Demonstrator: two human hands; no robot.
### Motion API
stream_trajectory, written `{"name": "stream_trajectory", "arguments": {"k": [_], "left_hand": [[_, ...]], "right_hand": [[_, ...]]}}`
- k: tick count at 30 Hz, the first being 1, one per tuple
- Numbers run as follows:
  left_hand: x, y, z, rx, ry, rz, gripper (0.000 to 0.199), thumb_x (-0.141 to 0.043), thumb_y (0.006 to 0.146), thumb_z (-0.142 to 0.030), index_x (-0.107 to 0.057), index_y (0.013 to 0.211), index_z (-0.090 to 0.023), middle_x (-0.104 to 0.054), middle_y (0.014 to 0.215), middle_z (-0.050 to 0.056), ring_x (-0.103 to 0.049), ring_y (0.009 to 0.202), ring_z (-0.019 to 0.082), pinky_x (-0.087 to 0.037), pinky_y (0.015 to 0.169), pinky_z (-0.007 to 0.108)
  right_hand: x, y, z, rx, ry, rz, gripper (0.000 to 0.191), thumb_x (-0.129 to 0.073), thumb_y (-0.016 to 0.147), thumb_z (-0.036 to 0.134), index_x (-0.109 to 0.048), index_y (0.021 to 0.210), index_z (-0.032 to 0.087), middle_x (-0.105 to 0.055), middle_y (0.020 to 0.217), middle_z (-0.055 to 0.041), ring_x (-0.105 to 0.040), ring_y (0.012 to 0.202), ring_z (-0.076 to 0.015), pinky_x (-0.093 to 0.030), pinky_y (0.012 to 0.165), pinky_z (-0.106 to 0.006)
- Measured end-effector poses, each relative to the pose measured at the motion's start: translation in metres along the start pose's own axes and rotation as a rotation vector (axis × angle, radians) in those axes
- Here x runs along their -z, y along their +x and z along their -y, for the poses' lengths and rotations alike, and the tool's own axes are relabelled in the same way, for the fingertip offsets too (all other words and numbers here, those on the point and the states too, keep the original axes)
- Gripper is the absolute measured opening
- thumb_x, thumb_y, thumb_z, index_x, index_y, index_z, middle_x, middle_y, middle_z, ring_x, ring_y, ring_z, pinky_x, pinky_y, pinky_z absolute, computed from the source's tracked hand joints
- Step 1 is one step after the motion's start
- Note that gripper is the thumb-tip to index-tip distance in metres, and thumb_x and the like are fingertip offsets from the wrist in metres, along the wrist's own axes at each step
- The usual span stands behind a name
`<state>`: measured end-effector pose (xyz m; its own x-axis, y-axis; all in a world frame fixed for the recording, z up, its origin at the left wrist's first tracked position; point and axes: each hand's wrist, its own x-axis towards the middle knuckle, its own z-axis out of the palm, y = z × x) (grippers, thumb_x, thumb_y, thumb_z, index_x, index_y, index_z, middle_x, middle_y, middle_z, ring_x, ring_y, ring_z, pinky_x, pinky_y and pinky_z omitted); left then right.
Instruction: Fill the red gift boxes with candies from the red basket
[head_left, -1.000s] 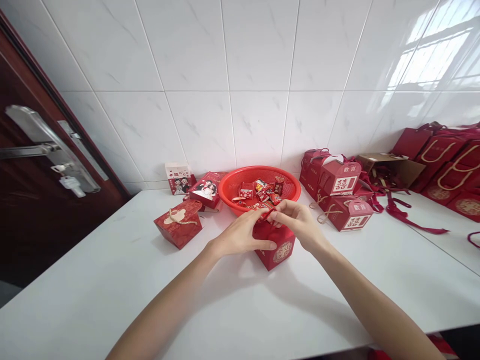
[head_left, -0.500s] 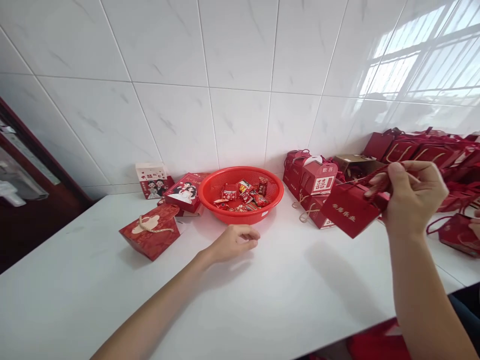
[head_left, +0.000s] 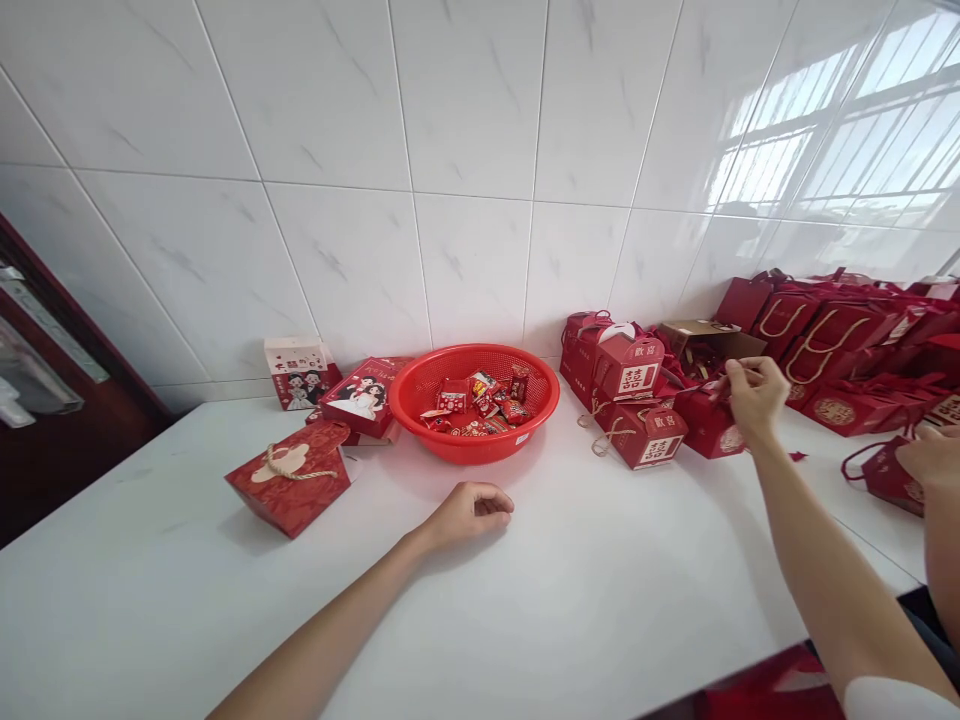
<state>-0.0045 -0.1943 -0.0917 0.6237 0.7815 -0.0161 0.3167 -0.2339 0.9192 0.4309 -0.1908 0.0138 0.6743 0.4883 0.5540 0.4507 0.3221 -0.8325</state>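
My right hand (head_left: 757, 395) reaches to the right side of the table, its fingers pinched on the tie at the top of a red gift box (head_left: 705, 425). That box stands beside the stacked red gift boxes (head_left: 634, 375) with white labels. My left hand (head_left: 469, 515) rests on the white table, fingers loosely curled and apart from the thumb, with nothing in it. Just behind it sits a red plastic basket (head_left: 474, 452) with wrapped candies (head_left: 487, 395) inside.
A tilted red gift box with a rope handle (head_left: 292, 480), a flat red box (head_left: 364, 395) and a white-topped box (head_left: 300, 375) stand left. Many red bags (head_left: 832, 320) and an open cardboard box (head_left: 705, 335) are at right. Another person's hand (head_left: 934, 455) holds a red box (head_left: 892, 475).
My right hand has lowered the red gift box from the air to the table, beside the stacked boxes. My left hand stays in place on the table.
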Motion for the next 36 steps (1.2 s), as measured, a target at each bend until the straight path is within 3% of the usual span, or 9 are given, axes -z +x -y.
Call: {"name": "stream_trajectory", "arguments": {"k": [7,11,14,17,22,26,28,31,36], "left_hand": [[-0.001,-0.003,-0.001,-0.001,0.010,-0.013,0.030,-0.072,0.074,-0.042,-0.073,0.087,-0.015,-0.074,0.091,0.008,-0.066,0.086,0.022,-0.052,0.083,0.035],[0.000,-0.002,0.001,-0.014,0.017,-0.007,0.029,-0.073,0.075,-0.041,-0.073,0.088,-0.015,-0.075,0.093,0.008,-0.066,0.086,0.021,-0.052,0.084,0.035],[0.000,-0.001,0.001,-0.012,0.011,-0.007,0.027,-0.072,0.075,-0.039,-0.073,0.088,-0.015,-0.075,0.093,0.009,-0.066,0.086,0.021,-0.052,0.083,0.035],[-0.001,-0.001,0.001,-0.004,0.004,-0.006,0.024,-0.071,0.075,-0.035,-0.073,0.088,-0.014,-0.075,0.092,0.009,-0.066,0.085,0.021,-0.051,0.082,0.034],[0.000,-0.001,-0.003,0.023,-0.003,0.040,0.024,-0.072,0.074,-0.031,-0.074,0.091,-0.013,-0.075,0.093,0.010,-0.067,0.086,0.021,-0.051,0.083,0.035],[0.011,-0.005,-0.021,-0.010,0.005,0.153,0.029,-0.076,0.074,-0.033,-0.075,0.096,-0.013,-0.075,0.099,0.010,-0.067,0.088,0.020,-0.052,0.085,0.033],[0.025,-0.009,-0.038,-0.056,0.038,0.156,0.030,-0.076,0.075,-0.035,-0.076,0.097,-0.014,-0.075,0.102,0.010,-0.068,0.089,0.020,-0.053,0.086,0.032],[0.058,-0.019,-0.063,-0.167,0.086,-0.006,0.029,-0.074,0.078,-0.038,-0.075,0.096,-0.015,-0.075,0.100,0.010,-0.069,0.096,0.022,-0.053,0.089,0.033],[0.137,-0.033,-0.071,-0.153,0.216,-0.622,0.029,-0.066,0.080,-0.039,-0.071,0.098,-0.017,-0.074,0.107,0.010,-0.069,0.100,0.026,-0.053,0.093,0.040]], "right_hand": [[-0.030,-0.018,-0.032,-0.079,-0.010,-0.038,0.038,-0.063,0.069,0.059,-0.044,0.074,0.027,-0.055,0.053,0.0020,-0.058,0.049,-0.0219,-0.047,0.051,-0.037],[-0.026,-0.018,-0.026,-0.035,-0.132,0.018,0.030,-0.062,0.070,0.051,-0.051,0.076,0.024,-0.060,0.061,-0.0013,-0.063,0.062,-0.0243,-0.051,0.069,-0.043],[-0.016,-0.016,-0.014,-0.018,-0.334,0.051,0.024,-0.062,0.072,0.046,-0.054,0.077,0.024,-0.062,0.067,-0.0042,-0.064,0.078,-0.0286,-0.047,0.084,-0.049],[-0.006,-0.020,-0.002,0.001,-0.478,0.021,0.023,-0.066,0.071,0.042,-0.049,0.075,0.027,-0.062,0.067,-0.0063,-0.061,0.089,-0.0353,-0.042,0.090,-0.056],[-0.006,-0.051,0.021,0.228,-0.484,0.036,0.015,-0.057,0.083,0.042,-0.052,0.079,0.029,-0.068,0.085,-0.0101,-0.059,0.106,-0.0425,-0.039,0.096,-0.060],[-0.033,-0.100,0.038,0.479,-0.345,0.168,0.015,-0.058,0.087,0.042,-0.060,0.083,0.028,-0.072,0.086,-0.0080,-0.065,0.088,-0.0348,-0.048,0.083,-0.052],[-0.049,-0.128,0.044,0.625,-0.248,0.336,0.013,-0.059,0.089,0.038,-0.062,0.086,0.025,-0.072,0.084,-0.0070,-0.066,0.080,-0.0283,-0.050,0.077,-0.044],[-0.068,-0.169,0.049,0.780,-0.137,0.580,0.007,-0.057,0.093,0.027,-0.062,0.094,0.023,-0.072,0.084,-0.0056,-0.066,0.084,-0.0236,-0.050,0.074,-0.037],[-0.076,-0.207,0.049,0.837,-0.044,0.830,0.008,-0.055,0.094,0.017,-0.059,0.096,0.022,-0.070,0.085,-0.0038,-0.064,0.082,-0.0196,-0.050,0.075,-0.035]]}}
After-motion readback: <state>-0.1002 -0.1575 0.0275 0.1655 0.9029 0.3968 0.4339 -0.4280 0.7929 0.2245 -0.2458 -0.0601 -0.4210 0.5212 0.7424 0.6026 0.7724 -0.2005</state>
